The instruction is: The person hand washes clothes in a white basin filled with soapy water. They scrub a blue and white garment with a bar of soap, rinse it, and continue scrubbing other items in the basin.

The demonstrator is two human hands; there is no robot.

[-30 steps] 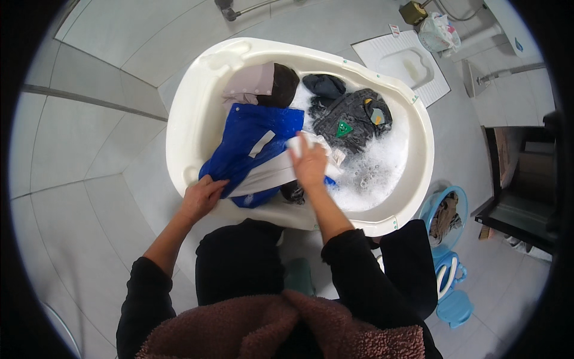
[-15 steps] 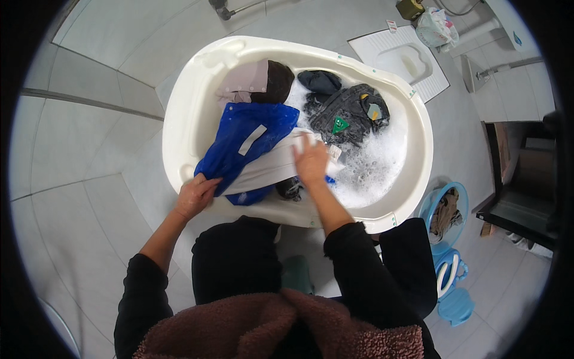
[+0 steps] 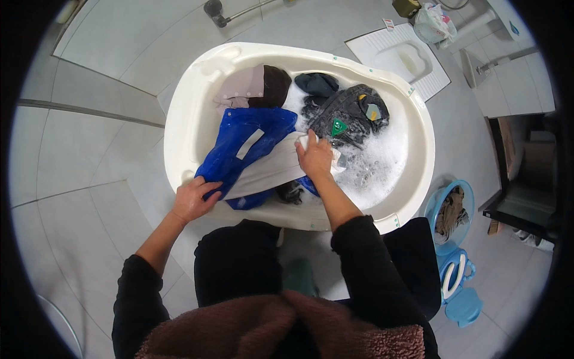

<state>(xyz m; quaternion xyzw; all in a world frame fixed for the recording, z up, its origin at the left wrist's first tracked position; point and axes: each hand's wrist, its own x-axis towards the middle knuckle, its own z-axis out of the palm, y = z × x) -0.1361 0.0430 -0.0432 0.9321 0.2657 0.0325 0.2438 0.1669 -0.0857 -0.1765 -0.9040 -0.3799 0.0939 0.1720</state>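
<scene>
A white bathtub (image 3: 179,113) in front of me holds wet laundry and suds. Draped over its near left part is a blue garment (image 3: 263,122) with a white strip, and a light grey section (image 3: 263,173) of cloth is stretched beside it. My left hand (image 3: 194,196) grips the lower left edge of the blue garment at the tub's rim. Closed over the right end of the grey cloth is my right hand (image 3: 315,157); its fingertips are partly hidden in the fabric. Beyond that hand, dark grey clothing (image 3: 353,110) with a green triangular patch lies in the foam.
Pinkish and dark brown cloth (image 3: 242,87) lies at the tub's far left. White suds (image 3: 371,179) fill its right side. To the right on the floor stands a blue basin (image 3: 466,197) with brown clothes, near a blue plastic stool-like item (image 3: 463,305). A squat toilet (image 3: 400,57) is behind.
My right hand has gone from blurred motion with looser fingers to closed on the grey cloth, slightly further right. My left hand keeps its hold on the blue edge.
</scene>
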